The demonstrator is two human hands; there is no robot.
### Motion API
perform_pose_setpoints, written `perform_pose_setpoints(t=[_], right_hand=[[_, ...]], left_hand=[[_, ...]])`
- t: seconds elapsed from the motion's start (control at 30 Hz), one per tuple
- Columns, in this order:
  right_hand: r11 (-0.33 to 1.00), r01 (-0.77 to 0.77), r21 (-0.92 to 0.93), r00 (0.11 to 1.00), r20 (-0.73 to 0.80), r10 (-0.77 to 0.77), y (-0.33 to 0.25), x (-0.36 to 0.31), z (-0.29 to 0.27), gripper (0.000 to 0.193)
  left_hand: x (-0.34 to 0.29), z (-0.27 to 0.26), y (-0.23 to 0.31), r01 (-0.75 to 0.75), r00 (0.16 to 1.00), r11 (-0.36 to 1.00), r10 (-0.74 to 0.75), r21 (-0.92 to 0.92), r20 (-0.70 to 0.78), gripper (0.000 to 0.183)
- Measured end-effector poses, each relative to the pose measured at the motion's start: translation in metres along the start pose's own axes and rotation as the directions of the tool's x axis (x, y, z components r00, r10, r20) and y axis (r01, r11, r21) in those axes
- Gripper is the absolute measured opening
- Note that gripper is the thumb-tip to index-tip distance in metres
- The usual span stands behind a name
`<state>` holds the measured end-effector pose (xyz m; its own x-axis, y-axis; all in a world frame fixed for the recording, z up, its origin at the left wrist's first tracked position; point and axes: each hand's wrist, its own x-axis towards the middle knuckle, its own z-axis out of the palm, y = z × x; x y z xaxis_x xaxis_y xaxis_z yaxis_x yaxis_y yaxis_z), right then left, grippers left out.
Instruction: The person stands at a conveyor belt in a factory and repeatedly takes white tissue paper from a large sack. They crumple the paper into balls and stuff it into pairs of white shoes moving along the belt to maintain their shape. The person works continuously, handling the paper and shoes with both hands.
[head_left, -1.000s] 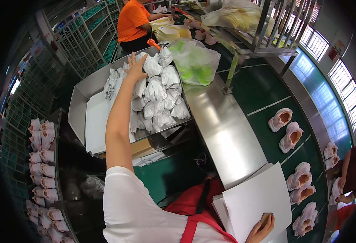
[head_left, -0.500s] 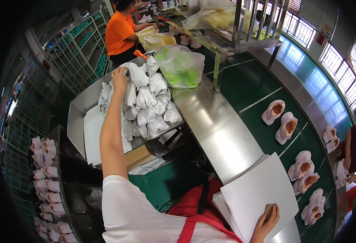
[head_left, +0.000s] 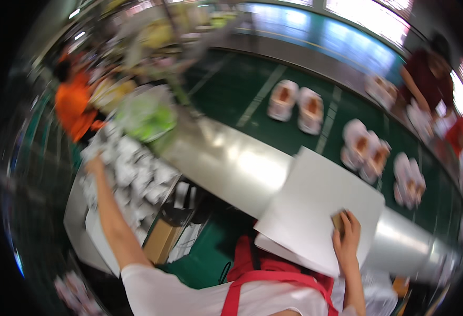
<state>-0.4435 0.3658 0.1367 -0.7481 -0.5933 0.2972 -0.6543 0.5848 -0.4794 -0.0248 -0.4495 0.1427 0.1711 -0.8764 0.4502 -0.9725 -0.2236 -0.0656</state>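
Observation:
My left hand (head_left: 94,164), smeared by motion, reaches out to the edge of a heap of crumpled white paper wads (head_left: 136,171) in a metal tray (head_left: 76,210). Whether its fingers grip a wad cannot be made out. My right hand (head_left: 349,236) is closed around a small brownish block (head_left: 339,222), whose exact kind is unclear. Beneath that hand lies a stack of large white paper sheets (head_left: 308,197), resting on a metal ledge (head_left: 231,163) in front of me.
Pairs of pale pink shoes (head_left: 296,107) stand on a green conveyor belt (head_left: 226,87) beyond the ledge. A clear bag with bright green contents (head_left: 147,116) sits by the paper heap. A co-worker in orange (head_left: 73,105) is at far left, another in dark red (head_left: 429,79) at far right.
The whole view has swung to the right and blurred. My left arm still stretches to the paper wads, and my right hand stays on the sheets with the block.

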Motion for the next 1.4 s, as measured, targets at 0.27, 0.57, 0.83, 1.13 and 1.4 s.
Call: perform_pose_setpoints(t=[0.27, 0.57, 0.83, 1.13, 1.4], right_hand=[[0.996, 0.075, -0.041, 0.987, -0.142, -0.080, 0.011, -0.001, -0.024, 0.054], [0.389, -0.282, 0.877, 0.950, 0.198, 0.242, -0.024, 0.036, -0.006, 0.054], [0.310, -0.503, 0.807, 0.832, 0.356, 0.425, 0.030, 0.052, -0.036, 0.049], [0.025, -0.466, 0.885, 0.872, 0.454, 0.183, 0.030, 0.071, -0.031, 0.052], [0.934, -0.206, 0.291, 0.955, -0.147, 0.257, 0.023, 0.071, -0.066, 0.060]], left_hand=[[-0.248, -0.237, 0.126, -0.667, 0.745, 0.346, 0.283, -0.660, -0.605, 0.080], [-0.596, -0.373, 0.221, -0.432, 0.055, -0.549, 0.776, -0.716, -0.628, 0.058], [-0.533, -0.294, 0.233, -0.676, 0.169, -0.113, 0.938, -0.728, -0.302, 0.059], [-0.577, -0.372, 0.287, 0.470, -0.303, 0.013, 0.942, -0.882, -0.148, 0.079], [-0.645, -0.398, 0.354, 0.814, -0.186, 0.120, 0.981, -0.569, -0.059, 0.032]])
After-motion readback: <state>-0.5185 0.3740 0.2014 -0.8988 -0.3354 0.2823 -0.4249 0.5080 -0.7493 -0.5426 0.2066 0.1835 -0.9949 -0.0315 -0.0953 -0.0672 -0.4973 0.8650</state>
